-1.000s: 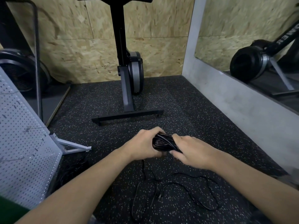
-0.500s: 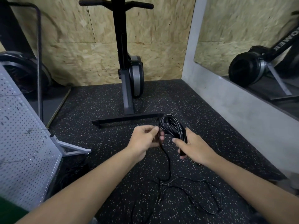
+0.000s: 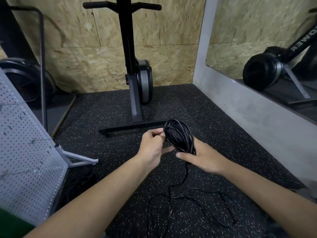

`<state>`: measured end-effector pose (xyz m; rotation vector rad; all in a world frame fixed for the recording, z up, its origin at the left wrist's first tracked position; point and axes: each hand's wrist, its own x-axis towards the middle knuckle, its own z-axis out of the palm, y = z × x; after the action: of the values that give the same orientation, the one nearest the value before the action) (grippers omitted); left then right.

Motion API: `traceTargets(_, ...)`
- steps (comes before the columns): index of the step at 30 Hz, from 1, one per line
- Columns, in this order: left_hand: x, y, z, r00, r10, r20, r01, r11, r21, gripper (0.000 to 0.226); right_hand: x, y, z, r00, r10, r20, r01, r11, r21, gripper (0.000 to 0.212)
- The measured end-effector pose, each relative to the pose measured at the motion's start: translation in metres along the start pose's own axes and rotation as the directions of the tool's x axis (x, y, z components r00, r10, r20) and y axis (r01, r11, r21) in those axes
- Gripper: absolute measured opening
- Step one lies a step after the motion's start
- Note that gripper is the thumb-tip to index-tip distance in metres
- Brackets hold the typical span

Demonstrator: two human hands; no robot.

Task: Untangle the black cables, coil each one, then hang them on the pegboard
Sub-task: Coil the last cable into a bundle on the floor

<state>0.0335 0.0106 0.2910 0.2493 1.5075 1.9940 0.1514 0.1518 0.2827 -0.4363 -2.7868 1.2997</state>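
Note:
A coil of black cable [image 3: 178, 134] stands upright between my hands above the speckled floor. My right hand [image 3: 203, 158] grips the coil's lower end, fingers wrapped round the bundle. My left hand [image 3: 151, 146] pinches a strand at the coil's left edge with thumb and fingertips. From the coil a loose tail [image 3: 186, 176] drops to the floor, where more black cable [image 3: 214, 208] lies in slack loops. The white pegboard [image 3: 25, 152] leans at the left on a grey foot.
An upright black exercise machine [image 3: 137, 79] with a floor bar stands just beyond my hands. A fan-wheel machine [image 3: 25, 79] sits at the far left. A grey concrete ledge [image 3: 253, 121] with a mirror above runs along the right.
The coil rose from lying flat between my hands to standing upright, its loops open. Both hands lifted slightly, and the left shifted from gripping the bundle to pinching one strand.

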Motion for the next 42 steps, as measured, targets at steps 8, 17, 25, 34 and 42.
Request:
traceTargets(8, -0.003, 0.001, 0.000, 0.990, 0.128, 0.051, -0.135, 0.975, 0.179, 0.008, -0.004, 0.002, -0.010, 0.998, -0.019, -0.068, 0.022, 0.999, 0.041, 0.018)
traceTargets(17, -0.004, -0.063, -0.018, 0.777, -0.357, 0.519, -0.247, 0.584, 0.773, 0.030, -0.007, -0.007, -0.016, 0.982, 0.012, -0.186, 0.086, 0.856, 0.509, 0.027)
traceTargets(25, 0.012, -0.048, -0.027, 0.875, -0.204, 0.438, -0.372, 0.295, 0.880, 0.020, 0.008, 0.031, -0.022, 0.899, 0.189, -0.396, -0.105, 0.969, 0.224, 0.029)
traceTargets(34, 0.003, 0.000, -0.026, 0.620, 0.289, 0.729, -0.743, -0.081, 0.664, 0.026, 0.002, 0.026, -0.019, 0.995, 0.080, -0.066, -0.092, 0.971, -0.220, 0.077)
traceTargets(42, 0.001, 0.005, -0.029, 0.564, 0.411, 0.716, -0.766, -0.063, 0.640, 0.049, -0.011, 0.009, -0.003, 0.983, 0.059, 0.174, 0.005, 0.937, -0.349, 0.046)
